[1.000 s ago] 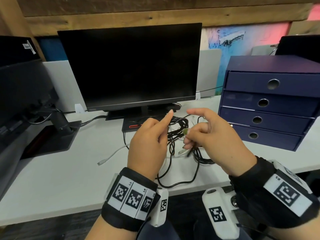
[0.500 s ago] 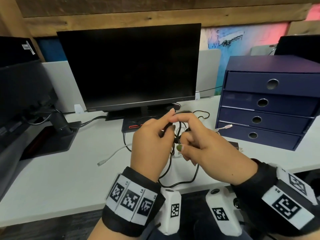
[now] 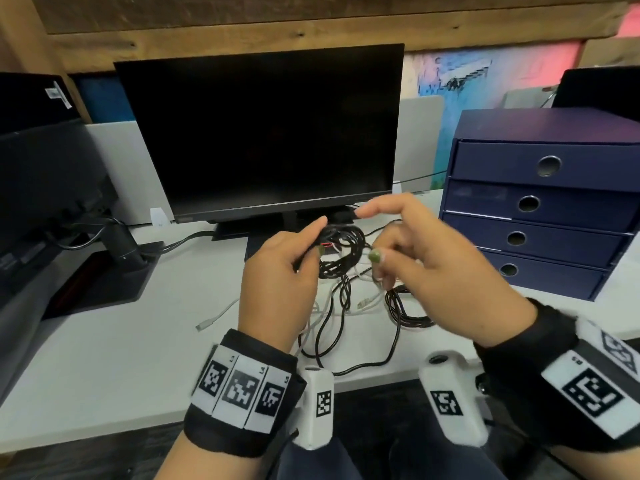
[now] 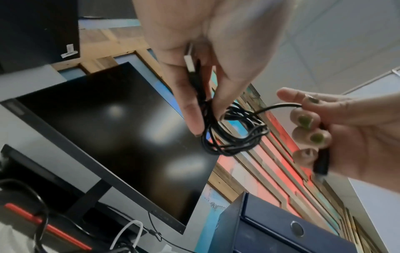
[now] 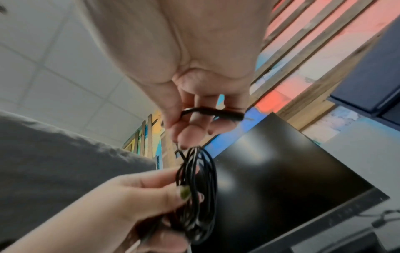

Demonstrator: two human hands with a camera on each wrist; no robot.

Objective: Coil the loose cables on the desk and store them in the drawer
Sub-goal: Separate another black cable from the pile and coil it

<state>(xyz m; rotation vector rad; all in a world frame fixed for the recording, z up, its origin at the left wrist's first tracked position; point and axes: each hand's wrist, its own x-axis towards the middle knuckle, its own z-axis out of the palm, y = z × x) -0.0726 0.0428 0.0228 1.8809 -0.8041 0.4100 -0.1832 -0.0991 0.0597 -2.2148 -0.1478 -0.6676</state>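
A dark monitor (image 3: 266, 133) stands at the back of the white desk (image 3: 104, 358), directly behind both hands. A navy drawer unit (image 3: 540, 202) with four closed drawers stands at the right of the desk. A second monitor (image 3: 41, 168) on its stand occupies the left edge. Loose black and white cables (image 3: 346, 306) lie tangled on the desk beneath the hands; one white cable (image 3: 218, 317) trails out to the left.

The left hand (image 3: 277, 282) holds a coiled black cable (image 3: 341, 251) above the desk, thumb and fingers closed on the bundle. The left wrist view shows the USB plug (image 4: 190, 63) lying against the palm. The right hand (image 3: 433, 265) has its lower fingers curled around the cable's free end and plug (image 5: 216, 113), index finger extended toward the coil.
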